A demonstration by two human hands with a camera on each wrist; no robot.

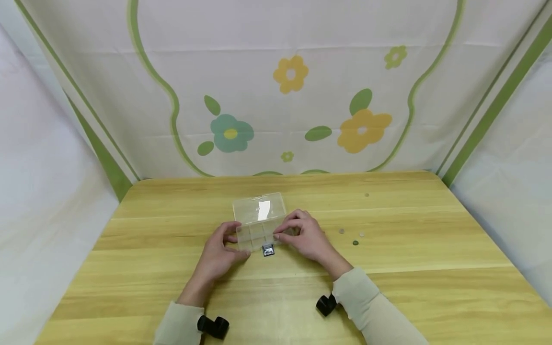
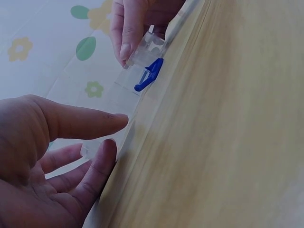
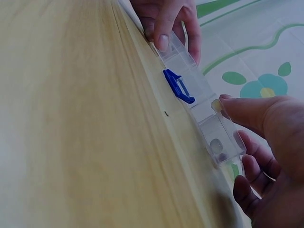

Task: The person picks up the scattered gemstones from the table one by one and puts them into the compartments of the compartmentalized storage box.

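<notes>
A clear plastic compartment box [image 1: 257,235] rests on the table with its lid [image 1: 247,211] tipped back. A blue latch [image 2: 150,75] hangs at its front, looking dark in the head view. My left hand [image 1: 219,251] holds the box's left end between thumb and fingers. Over the right-hand compartments, my right hand [image 1: 305,235] pinches a small coin-like disc [image 3: 217,105] between thumb and forefinger; the fingers hide part of it. Another round disc [image 3: 216,145] shows in an end compartment in the right wrist view.
To the right, several small discs lie on the wooden table [image 1: 409,287], among them a dark one [image 1: 355,243], a pale one [image 1: 362,235] and a far one [image 1: 367,195]. A flower-printed cloth [image 1: 258,28] stands behind the table's back edge.
</notes>
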